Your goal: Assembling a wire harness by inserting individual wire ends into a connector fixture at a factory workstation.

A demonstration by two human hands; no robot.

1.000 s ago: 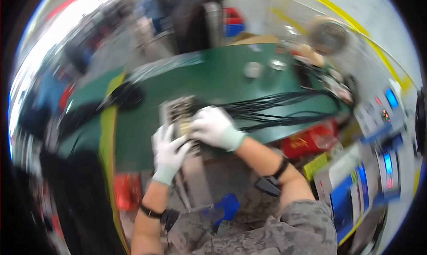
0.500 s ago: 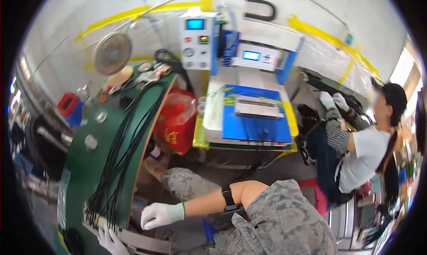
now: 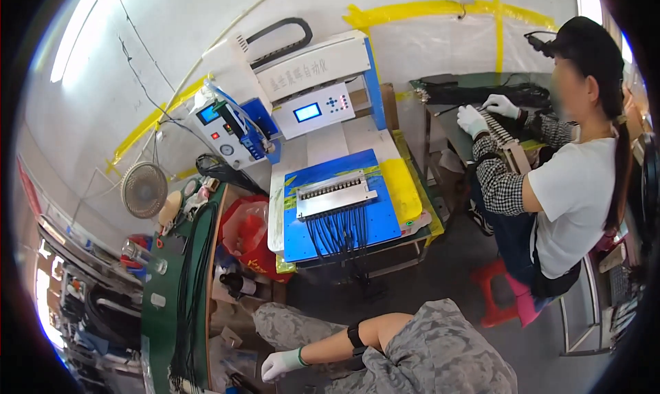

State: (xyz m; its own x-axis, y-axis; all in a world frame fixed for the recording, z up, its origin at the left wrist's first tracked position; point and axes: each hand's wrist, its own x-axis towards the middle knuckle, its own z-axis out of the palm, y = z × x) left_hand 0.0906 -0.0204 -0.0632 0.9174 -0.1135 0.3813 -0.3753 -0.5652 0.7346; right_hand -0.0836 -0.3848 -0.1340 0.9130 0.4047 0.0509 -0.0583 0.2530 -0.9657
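Over at the far left, the room's clutter bends into a dark rim, too small and warped for me to sort out. Next comes a green table (image 3: 157, 335), its near end cut off, with a long bundle of black cables (image 3: 184, 304) running down it; the pale pieces at their near ends are hard to make out at the lower edge. The person's left hand is out of my sight, so I can't tell how it is held. The gloved right hand (image 3: 280, 366) hangs low, well apart to the right of that bundle, fingers drawn together in a loose curl; its underside is hidden, so I can't say whether anything is pinched there. Up and a little right of it, well apart and past the bent camouflage-clad knee (image 3: 289, 324), a metal fixture (image 3: 337, 200) lies on the machine's blue plate (image 3: 385, 225). Dark leads (image 3: 340, 230) spill from its near side over the plate's edge, their ends lost in shadow. Farther right a seated co-worker (image 3: 574, 194) handles a slotted strip (image 3: 496, 134), partly covered by gloves and sleeves.
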